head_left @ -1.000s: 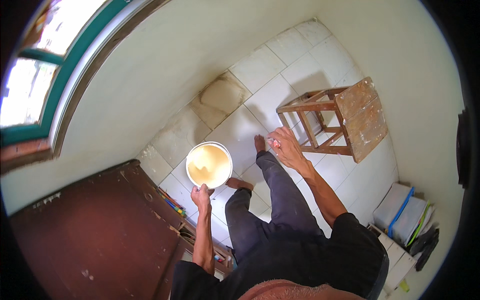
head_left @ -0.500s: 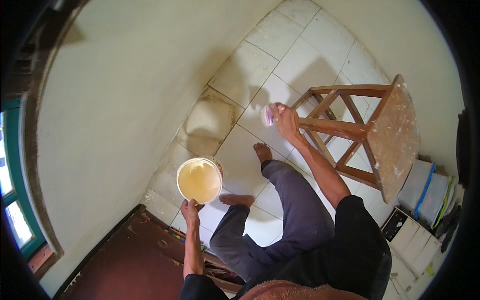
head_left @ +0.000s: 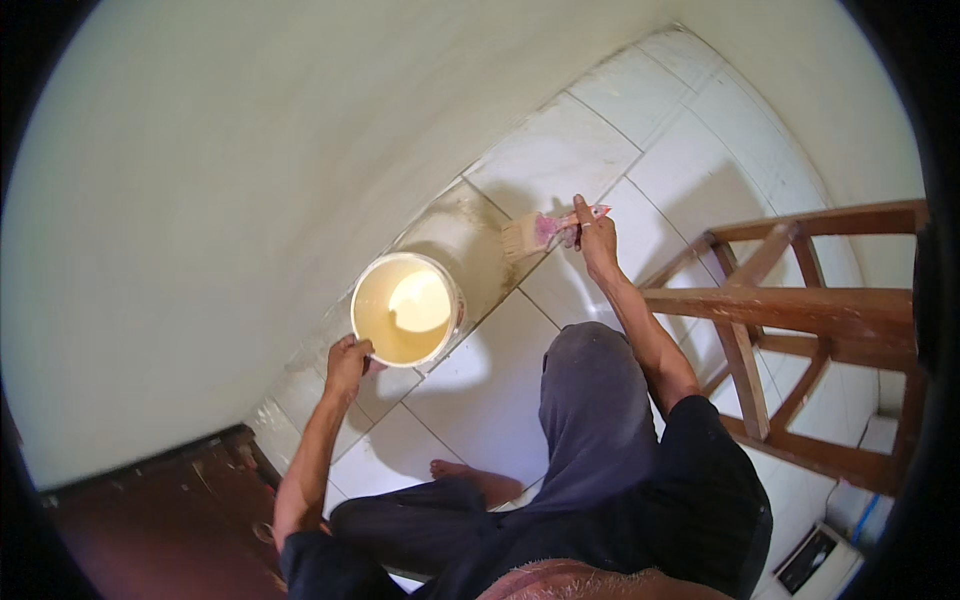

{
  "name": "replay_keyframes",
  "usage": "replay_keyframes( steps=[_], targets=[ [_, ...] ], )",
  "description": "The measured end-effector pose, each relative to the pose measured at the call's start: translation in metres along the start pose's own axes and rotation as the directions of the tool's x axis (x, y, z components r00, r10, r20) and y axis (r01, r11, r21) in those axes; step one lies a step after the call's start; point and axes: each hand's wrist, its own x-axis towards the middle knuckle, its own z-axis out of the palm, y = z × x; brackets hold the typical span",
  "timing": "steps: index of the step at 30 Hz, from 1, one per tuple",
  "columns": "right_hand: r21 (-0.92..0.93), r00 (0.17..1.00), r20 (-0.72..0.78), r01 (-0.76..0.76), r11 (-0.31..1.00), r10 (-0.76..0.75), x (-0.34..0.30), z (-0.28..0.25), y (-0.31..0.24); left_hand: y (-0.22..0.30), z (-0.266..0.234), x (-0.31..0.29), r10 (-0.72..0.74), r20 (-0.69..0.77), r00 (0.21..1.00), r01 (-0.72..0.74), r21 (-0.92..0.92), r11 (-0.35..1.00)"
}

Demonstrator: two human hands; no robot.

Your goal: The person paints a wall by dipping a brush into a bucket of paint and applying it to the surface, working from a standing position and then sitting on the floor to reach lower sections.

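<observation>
My left hand point(head_left: 347, 364) is closed on the near rim of a white plastic bucket point(head_left: 455, 310). Cream-coloured paint point(head_left: 420, 302) shows inside, partly in bright light and partly in shadow. In my right hand point(head_left: 597, 245) is a wide paintbrush point(head_left: 535, 232), gripped by its reddish handle. Its pale bristles point left, toward the wall, and a purple-pink band lies between bristles and handle. The brush is apart from both wall and bucket, to the right of and a little beyond the bucket's rim.
A pale wall point(head_left: 230, 200) runs along the left side. Stained white floor tiles point(head_left: 490, 360) meet its foot. At the right stands a wooden stool point(head_left: 800, 310), close to my right forearm. Dark reddish-brown furniture point(head_left: 170, 510) is at lower left, a whitish box point(head_left: 820, 565) at lower right.
My view has shifted and come lower, with my knees more bent. The bucket has moved nearer the wall's foot. The brush, blurred before, now shows clearly with its bristles toward the wall.
</observation>
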Motion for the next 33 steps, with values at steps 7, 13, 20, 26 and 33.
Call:
replay_keyframes(
  steps=[7,13,20,26,33],
  targets=[
    [0.208,1.0,0.006,0.026,0.978,-0.028,-0.003,0.021,0.046,-0.055,0.005,0.038,0.016,0.013,1.0,-0.017,0.068,0.998],
    [0.311,1.0,-0.02,0.001,0.95,0.006,-0.021,0.027,0.055,-0.065,0.027,0.027,-0.002,-0.043,0.999,-0.002,-0.103,0.995],
    [0.443,0.992,0.05,0.081,0.893,-0.115,-0.037,0.037,0.006,-0.072,0.035,0.027,-0.046,-0.025,0.999,0.042,-0.128,0.991],
    [0.438,0.987,0.06,0.11,0.892,-0.151,-0.038,0.041,0.006,-0.02,0.016,0.0,-0.098,0.026,0.995,0.072,0.503,0.861],
    [0.39,0.991,0.034,0.106,0.915,-0.129,-0.052,0.038,0.009,0.14,-0.011,-0.05,0.97,0.106,0.22,-0.189,0.98,-0.064]
  ],
)
